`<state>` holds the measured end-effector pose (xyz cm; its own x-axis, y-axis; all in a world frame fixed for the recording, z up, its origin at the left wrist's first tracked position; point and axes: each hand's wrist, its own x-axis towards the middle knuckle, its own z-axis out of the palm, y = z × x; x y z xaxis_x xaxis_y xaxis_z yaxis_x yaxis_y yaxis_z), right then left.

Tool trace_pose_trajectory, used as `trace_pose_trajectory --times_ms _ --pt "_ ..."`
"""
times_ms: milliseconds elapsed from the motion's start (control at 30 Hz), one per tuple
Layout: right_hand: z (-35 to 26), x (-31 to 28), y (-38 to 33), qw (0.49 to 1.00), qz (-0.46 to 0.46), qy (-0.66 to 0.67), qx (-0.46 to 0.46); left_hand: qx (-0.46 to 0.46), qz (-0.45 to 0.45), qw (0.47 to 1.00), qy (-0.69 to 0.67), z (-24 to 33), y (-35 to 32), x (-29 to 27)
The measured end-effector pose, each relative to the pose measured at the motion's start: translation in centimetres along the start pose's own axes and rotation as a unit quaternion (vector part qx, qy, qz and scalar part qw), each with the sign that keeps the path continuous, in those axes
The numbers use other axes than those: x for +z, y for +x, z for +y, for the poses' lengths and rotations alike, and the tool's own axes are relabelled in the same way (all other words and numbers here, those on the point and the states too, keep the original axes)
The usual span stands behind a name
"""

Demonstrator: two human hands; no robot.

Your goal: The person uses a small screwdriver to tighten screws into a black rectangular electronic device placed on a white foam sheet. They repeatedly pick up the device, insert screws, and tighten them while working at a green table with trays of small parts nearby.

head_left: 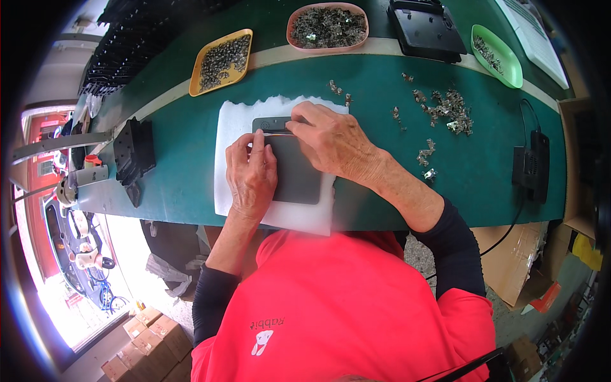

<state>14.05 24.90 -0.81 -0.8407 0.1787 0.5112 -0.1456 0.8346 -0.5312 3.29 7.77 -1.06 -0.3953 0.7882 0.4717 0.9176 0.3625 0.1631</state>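
Two hands rest on one flat grey panel (298, 170), which lies on a white foam sheet (232, 127) on the green bench (382, 89) right in front of you. Your left hand (252, 175) lies flat on the panel's left side, fingers together and pressed down. Your right hand (331, 141) covers the top edge, fingertips pinched at the upper rim. Loose small metal clips (449, 109) are scattered to the right, well apart. A yellow tray (221, 62), a pink tray (327, 27) and a green tray (497, 55) of such parts sit beyond.
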Motion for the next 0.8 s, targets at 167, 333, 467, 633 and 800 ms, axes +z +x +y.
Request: trace_pose_trajectory --times_ms 167,333,467,633,800 --pt "-0.1 -0.1 0.0 1.000 0.008 0.015 0.002 -0.036 -0.012 0.999 -0.008 0.5 -0.1 -0.3" --pt "-0.1 0.0 0.0 1.000 0.005 0.011 0.005 -0.107 0.025 0.989 -0.099 0.7 -0.1 -0.1" --pt "-0.1 -0.1 0.1 1.000 0.006 0.009 0.006 -0.135 0.033 0.986 -0.096 0.0 1.2 -0.5" --pt "0.0 0.0 0.1 1.000 0.000 -0.009 0.002 -0.190 -0.004 0.978 -0.086 0.1 3.4 -0.7" --pt "0.0 0.0 0.1 1.000 -0.004 -0.018 -0.001 -0.271 -0.102 0.956 -0.038 0.2 4.8 -1.1"
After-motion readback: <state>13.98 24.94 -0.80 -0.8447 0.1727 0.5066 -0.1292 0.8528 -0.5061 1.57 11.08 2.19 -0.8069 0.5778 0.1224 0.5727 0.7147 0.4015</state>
